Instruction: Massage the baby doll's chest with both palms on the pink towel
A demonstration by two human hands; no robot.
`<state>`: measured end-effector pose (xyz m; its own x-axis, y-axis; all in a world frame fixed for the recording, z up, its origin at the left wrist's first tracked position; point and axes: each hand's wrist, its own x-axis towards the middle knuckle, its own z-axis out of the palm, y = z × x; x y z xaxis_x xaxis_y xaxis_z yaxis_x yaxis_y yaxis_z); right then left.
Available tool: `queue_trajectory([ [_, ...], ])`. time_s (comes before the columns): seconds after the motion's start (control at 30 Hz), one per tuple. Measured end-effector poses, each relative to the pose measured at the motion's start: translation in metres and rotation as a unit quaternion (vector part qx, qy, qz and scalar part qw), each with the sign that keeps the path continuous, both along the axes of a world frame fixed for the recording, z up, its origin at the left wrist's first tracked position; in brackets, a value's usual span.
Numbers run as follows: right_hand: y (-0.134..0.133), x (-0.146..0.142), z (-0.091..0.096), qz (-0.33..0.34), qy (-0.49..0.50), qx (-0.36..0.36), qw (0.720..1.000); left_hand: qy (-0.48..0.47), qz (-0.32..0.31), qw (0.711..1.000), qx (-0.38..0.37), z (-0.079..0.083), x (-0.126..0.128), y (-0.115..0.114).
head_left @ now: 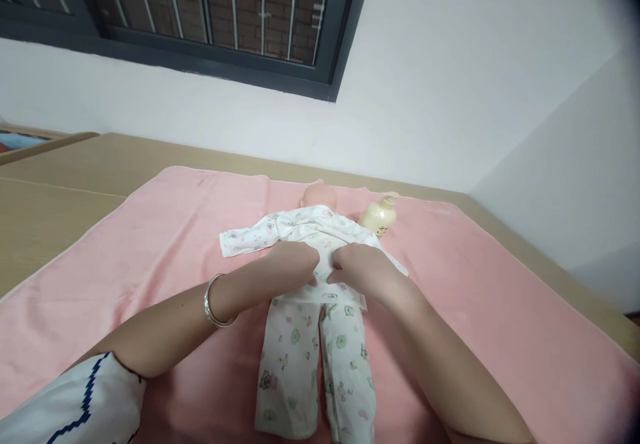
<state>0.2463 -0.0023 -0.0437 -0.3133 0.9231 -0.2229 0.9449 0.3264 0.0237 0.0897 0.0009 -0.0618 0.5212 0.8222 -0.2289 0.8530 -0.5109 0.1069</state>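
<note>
A baby doll lies on a pink cloth, only its bald head [320, 196] showing above its clothes. It is dressed in a white patterned baby shirt [313, 221], sleeves spread to both sides, and matching baby trousers [290, 371]. My left hand [295, 264], with a silver bangle on the wrist, is closed at the middle of the shirt front. Close beside it my right hand [363, 267] is closed too, thumb and fingers pinched on the shirt. The fingertips are partly hidden behind the hands.
A cream pump bottle [380, 216] stands to the right of the doll's head. The pink cloth [190, 231] covers much of a wooden surface [60, 177]. White walls [425, 84] and a dark-framed window [325, 57] rise behind it.
</note>
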Motion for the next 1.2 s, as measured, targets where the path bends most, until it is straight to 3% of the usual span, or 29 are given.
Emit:
queue_trajectory([
  [0.13,-0.005,0.006,0.005,0.022,0.015,-0.009,1.0,-0.026,-0.054,0.998,0.013,-0.002,-0.006,-0.006],
  [0.37,-0.013,0.009,0.015,0.031,0.034,-0.027,0.999,0.012,-0.015,1.0,-0.001,0.003,0.001,-0.017],
  [0.53,-0.017,0.017,0.026,0.001,0.042,-0.003,0.999,-0.033,-0.026,0.999,0.004,0.0,-0.002,-0.018],
  [0.67,-0.023,0.025,0.032,-0.007,0.055,0.017,0.998,-0.055,-0.053,0.997,0.022,0.007,-0.008,-0.02],
  [0.8,-0.023,0.026,0.029,0.018,0.067,0.028,0.997,-0.061,-0.071,0.994,0.052,0.014,-0.011,-0.021],
  [1.0,-0.018,0.024,0.021,0.145,0.072,0.026,0.986,-0.089,-0.102,0.989,0.062,0.013,-0.011,-0.019],
  [1.2,-0.015,0.03,0.02,0.127,0.12,0.031,0.984,-0.109,-0.103,0.985,0.09,0.013,-0.012,-0.019],
])
